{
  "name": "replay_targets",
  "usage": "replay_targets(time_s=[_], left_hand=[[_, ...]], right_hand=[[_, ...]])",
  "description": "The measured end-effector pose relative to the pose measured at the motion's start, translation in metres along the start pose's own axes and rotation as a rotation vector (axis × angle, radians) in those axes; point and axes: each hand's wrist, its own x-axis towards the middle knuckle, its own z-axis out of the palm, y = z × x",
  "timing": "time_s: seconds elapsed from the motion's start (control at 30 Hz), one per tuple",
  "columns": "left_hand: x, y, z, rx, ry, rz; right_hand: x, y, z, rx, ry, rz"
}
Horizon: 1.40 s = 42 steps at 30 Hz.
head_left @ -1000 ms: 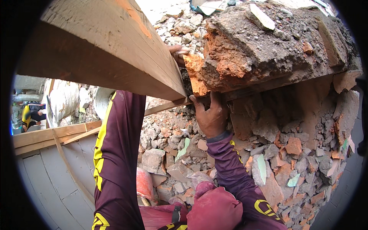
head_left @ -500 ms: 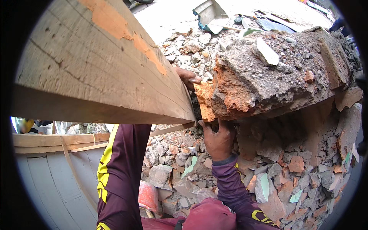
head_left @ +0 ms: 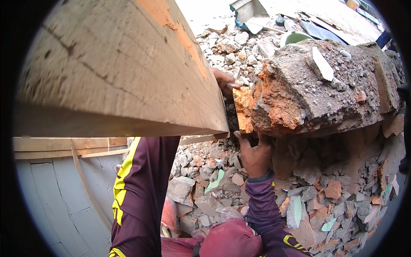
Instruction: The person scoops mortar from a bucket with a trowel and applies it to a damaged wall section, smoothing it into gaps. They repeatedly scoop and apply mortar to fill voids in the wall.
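A piece of orange brick (head_left: 243, 112) stands in the narrow gap between a thick wooden beam (head_left: 128, 77) and a broken masonry block (head_left: 317, 85). My left hand (head_left: 226, 81) reaches round behind the beam, its fingers closed at the brick's upper edge. The beam hides part of that hand and wrist. From below, my right hand (head_left: 255, 156) grips the brick's lower edge, thumb raised against it. Its other fingers go up under the block and are partly hidden. Both forearms wear dark maroon sleeves with yellow marks.
Rubble (head_left: 214, 184) with tile shards lies below my hands, and more stones (head_left: 231, 47) lie beyond the beam. A grey plank panel (head_left: 68, 192) with wooden strips stands at left. A red container (head_left: 168, 213) and rounded maroon cloth (head_left: 231, 240) show at the lower edge.
The view has shifted, so the block, brick and hands sit further right in the picture. Both hands keep their places on the brick.
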Motion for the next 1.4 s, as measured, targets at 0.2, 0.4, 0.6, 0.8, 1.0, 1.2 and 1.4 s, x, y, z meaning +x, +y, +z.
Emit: replay_targets(time_s=[0.2, 0.4, 0.6, 0.8, 1.0, 1.2, 1.4], left_hand=[[-0.006, -0.012, 0.003, 0.054, 0.108, 0.013], [-0.009, -0.027, 0.009, 0.186, 0.225, 0.333], [-0.007, -0.035, -0.004, 0.226, 0.292, 0.244], [0.007, -0.041, -0.016, 0.028, 0.413, -0.005], [0.012, -0.045, -0.017, -0.08, 0.446, -0.062], [0.009, -0.047, -0.018, -0.203, 0.506, -0.049], [-0.022, -0.035, 0.022, -0.515, 0.725, 0.335]], right_hand=[[0.005, -0.001, -0.002, 0.057, -0.067, -0.025], [0.012, -0.007, 0.001, -0.015, 0.0, -0.092], [0.004, 0.008, 0.002, 0.181, 0.052, -0.009], [-0.011, 0.018, -0.007, 0.191, 0.186, 0.06], [0.001, 0.011, 0.022, 0.031, 0.183, -0.055], [0.001, 0.018, 0.021, 0.006, 0.038, -0.043], [-0.027, -0.007, -0.029, 0.022, 0.065, -0.069]])
